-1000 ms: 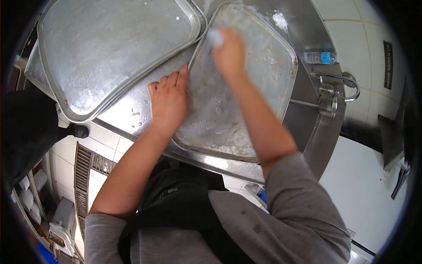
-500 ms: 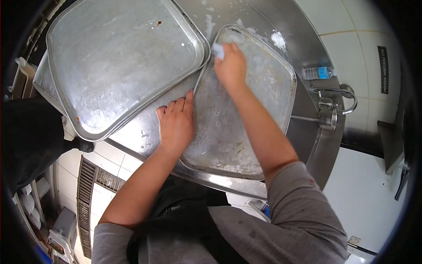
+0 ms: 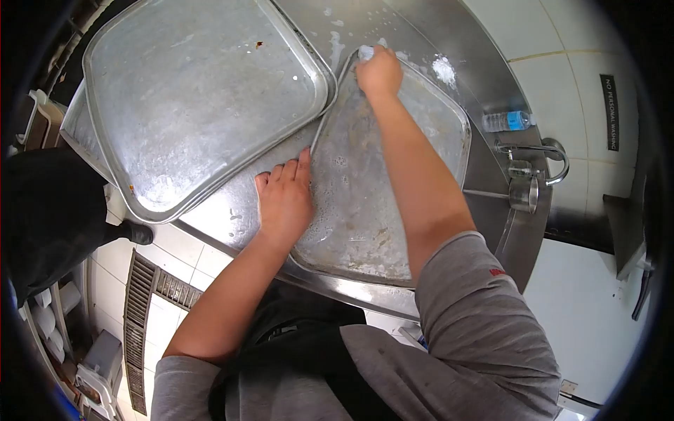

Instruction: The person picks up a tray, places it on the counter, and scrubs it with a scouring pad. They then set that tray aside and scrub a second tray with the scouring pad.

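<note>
A wet, stained metal baking tray lies on the steel counter in front of me, with suds on its near half. My right hand is closed on a pale scrubbing pad, pressed at the tray's far left corner. Beside the tray's left edge, my left hand lies flat with fingers stretched out, its outer side against the rim. Left of it, a stack of similar trays overlaps the counter; the top one carries small brown specks.
White powder sits on the steel counter beyond the tray. To the right are a plastic bottle, a tap and a metal cup. Someone in dark clothing stands at the left, above a floor drain.
My right hand has slid the scrubbing pad away from me, up to the tray's far corner. The left hand stays at the rim.
</note>
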Tool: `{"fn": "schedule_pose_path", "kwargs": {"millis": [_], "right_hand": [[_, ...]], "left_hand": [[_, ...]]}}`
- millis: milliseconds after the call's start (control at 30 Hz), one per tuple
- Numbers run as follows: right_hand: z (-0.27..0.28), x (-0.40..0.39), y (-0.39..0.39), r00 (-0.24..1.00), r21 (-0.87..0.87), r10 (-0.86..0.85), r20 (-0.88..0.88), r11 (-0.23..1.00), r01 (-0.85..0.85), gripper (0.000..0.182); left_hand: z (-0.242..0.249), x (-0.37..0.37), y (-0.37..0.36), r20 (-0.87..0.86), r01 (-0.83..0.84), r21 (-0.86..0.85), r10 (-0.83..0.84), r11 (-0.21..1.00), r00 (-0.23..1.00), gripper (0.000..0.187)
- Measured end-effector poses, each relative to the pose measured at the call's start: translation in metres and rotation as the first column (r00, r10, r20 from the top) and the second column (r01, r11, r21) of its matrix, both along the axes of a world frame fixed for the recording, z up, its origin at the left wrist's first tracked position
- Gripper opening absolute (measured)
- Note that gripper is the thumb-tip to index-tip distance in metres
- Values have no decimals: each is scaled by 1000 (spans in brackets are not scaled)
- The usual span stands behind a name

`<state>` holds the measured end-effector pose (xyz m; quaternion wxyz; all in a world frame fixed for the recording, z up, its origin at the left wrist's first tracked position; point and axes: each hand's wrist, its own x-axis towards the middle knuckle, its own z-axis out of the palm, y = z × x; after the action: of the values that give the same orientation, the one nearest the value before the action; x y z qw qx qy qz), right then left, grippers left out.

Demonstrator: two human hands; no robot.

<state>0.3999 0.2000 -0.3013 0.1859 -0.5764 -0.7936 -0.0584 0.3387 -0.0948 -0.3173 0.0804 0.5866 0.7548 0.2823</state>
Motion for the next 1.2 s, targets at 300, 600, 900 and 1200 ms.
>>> {"fn": "schedule_pose_path", "kwargs": {"millis": [300,600,900,1200], "right_hand": [[1,20,10,996,-29,-44,-81,999,42,32],[6,39,-105,906,-158,413,-97,892,-423,31],[-1,38,-117,941,-37,325,-89,943,-329,32],[-11,23,-86,956,-34,261,-131,963,-267,26]], "left_hand": [[3,-1,1,7,22,-37,-21,999,1000,53],[3,-1,1,12,33,-73,-32,997,999,53],[4,0,2,-18,18,-32,-19,999,1000,54],[2,2,2,-45,9,-28,-10,1000,999,53]]}}
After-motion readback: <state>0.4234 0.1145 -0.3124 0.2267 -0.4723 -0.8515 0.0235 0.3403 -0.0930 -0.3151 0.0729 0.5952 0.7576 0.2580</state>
